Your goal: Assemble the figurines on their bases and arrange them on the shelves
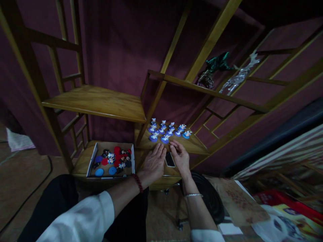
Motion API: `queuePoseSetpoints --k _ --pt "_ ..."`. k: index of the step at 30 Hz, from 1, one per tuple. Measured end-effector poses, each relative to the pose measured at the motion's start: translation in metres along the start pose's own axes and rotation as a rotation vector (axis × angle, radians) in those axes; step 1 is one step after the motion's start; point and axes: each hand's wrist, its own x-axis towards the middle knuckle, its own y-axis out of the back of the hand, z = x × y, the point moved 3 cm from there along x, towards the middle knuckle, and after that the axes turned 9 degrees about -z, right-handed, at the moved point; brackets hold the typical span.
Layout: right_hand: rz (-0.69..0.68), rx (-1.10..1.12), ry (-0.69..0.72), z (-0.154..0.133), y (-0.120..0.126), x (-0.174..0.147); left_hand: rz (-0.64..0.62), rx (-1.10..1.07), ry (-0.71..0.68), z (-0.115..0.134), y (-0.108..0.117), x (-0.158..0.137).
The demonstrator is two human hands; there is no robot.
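Observation:
Several small figurines with white-and-blue bodies stand in rows on purple and blue round bases on the right-hand lower shelf. My left hand lies just in front of them, its fingers stretched out close together and its palm turned down. Beside it, my right hand has thumb and fingertips drawn together near the front row; whatever may be between them is hidden. A dark phone-like rectangle with a pale edge rests between both hands. Left of my hands is an open shallow box with loose figure parts and red and blue discs.
Wooden posts and a higher shelf frame the space. A green ornament and a clear one stand on the upper right shelf. Below right are a black round stool seat and cardboard. A cable runs along the floor.

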Motion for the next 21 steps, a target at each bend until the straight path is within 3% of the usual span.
queuePoseSetpoints --k 5,11,15,21 --pt "0.119 0.102 -0.053 -0.005 -0.010 -0.023 0.029 -0.021 -0.038 -0.003 -0.005 -0.008" --pt "0.204 -0.014 -0.026 -0.022 -0.031 -0.058 0.022 -0.013 -0.047 -0.006 -0.004 -0.020" --pt "0.153 -0.007 -0.033 -0.028 -0.054 -0.076 0.007 -0.023 -0.053 -0.009 -0.002 -0.027" --pt "0.092 0.132 -0.155 -0.020 -0.084 -0.094 -0.033 -0.017 -0.030 -0.021 -0.004 -0.039"
